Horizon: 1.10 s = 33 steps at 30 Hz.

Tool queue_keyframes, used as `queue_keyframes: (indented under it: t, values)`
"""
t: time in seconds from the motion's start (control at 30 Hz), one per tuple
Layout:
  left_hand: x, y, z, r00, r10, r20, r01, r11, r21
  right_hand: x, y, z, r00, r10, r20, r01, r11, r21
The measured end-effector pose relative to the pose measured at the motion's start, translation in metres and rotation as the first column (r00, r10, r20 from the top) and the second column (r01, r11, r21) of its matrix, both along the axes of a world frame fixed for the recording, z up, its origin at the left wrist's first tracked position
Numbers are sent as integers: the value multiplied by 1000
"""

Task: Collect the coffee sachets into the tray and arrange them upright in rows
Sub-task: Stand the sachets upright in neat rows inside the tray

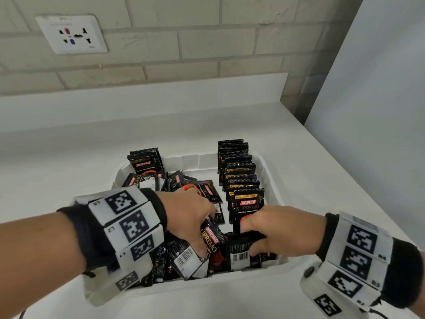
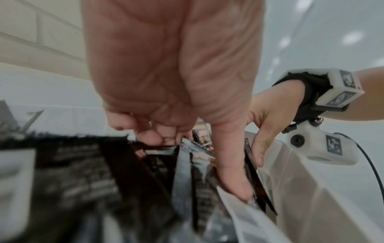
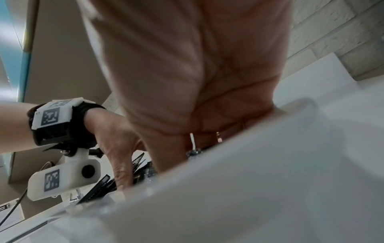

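Pale brick wall [image 1: 195, 42], white counter [image 1: 69, 157]

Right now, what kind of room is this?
Probably a kitchen or pantry corner: a white countertop, a brick-tiled wall with a power socket, and a tray full of coffee sachets.

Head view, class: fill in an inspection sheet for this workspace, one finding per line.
Surface: white countertop, bare round the tray.
Job's things: white plastic tray; upright row of black coffee sachets on its right side; loose black sachets heaped left and near.
Clutter: nothing seen.
Grippers: left hand grips a loose sachet; right hand grips an upright black sachet showing its barcode.
Cables: thin black cable from the right wrist camera.
Surroundings: pale brick wall, white wall socket.
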<state>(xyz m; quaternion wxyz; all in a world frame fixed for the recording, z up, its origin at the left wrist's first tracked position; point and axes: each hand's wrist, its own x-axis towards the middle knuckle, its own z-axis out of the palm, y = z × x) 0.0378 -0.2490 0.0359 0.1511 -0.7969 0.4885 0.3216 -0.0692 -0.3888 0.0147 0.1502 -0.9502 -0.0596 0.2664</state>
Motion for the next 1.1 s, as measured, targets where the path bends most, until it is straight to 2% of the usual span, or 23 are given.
queue_keyframes:
  t: [0.2,0.3,0.43,0.6,0.7,0.8,0.93,1.03,1.1]
  values:
    - [7,5,9,999,-16,52,19,997,-69,-3,-1,3,998,40,49,-41,999,15]
    - [13,9,15,999,35,28,-33,996,-84,-3,-1,11,997,24,69,-28,998,56]
    - [21,17,24,981,157,-115,-171,977,-127,-4,-5,24,995,-89,43,77,972,221]
    - [38,30,36,922,277,-271,-337,919,-206,-11,-13,36,962,-272,18,227,835,501]
    - [47,38,48,853,345,-393,-471,833,-291,-13,-18,41,934,-350,75,231,749,621]
    - [56,45,63,779,389,-491,-601,689,-406,-12,-18,44,897,-439,48,229,554,800]
    - [59,50,70,634,379,-674,-764,440,-471,-2,-4,45,845,-534,-11,203,302,931]
    - [43,47,62,544,364,-756,-835,323,-445,8,12,45,790,-612,-34,188,189,964]
    - [28,43,53,482,342,-806,-872,272,-406,16,23,42,750,-661,-27,178,163,970]
